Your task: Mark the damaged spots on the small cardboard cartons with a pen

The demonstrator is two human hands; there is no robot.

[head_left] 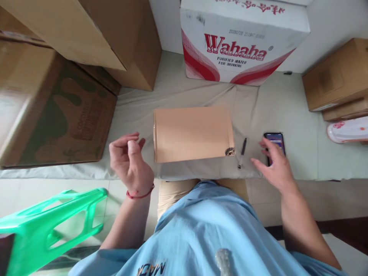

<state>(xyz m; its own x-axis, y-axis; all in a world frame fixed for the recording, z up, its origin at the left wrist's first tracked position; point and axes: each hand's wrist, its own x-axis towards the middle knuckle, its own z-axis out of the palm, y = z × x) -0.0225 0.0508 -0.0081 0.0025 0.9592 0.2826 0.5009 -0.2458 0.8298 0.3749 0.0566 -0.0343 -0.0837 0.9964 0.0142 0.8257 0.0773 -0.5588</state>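
Note:
A flat tan cardboard box (192, 133) lies on the grey cloth-covered surface (258, 103) straight ahead of me. My left hand (129, 163) hovers just left of the box, fingers loosely curled, holding nothing. My right hand (274, 165) reaches out with fingers spread over a black phone (276, 141) whose screen is lit. A black pen (242, 152) lies between the box and my right hand.
A white and red "Wahaha" water carton (238, 42) stands at the back. Large brown cartons (51, 111) crowd the left, smaller brown boxes (336, 78) the right. A green plastic stool (54, 222) sits at lower left. A pink and white object (349, 129) lies at the right edge.

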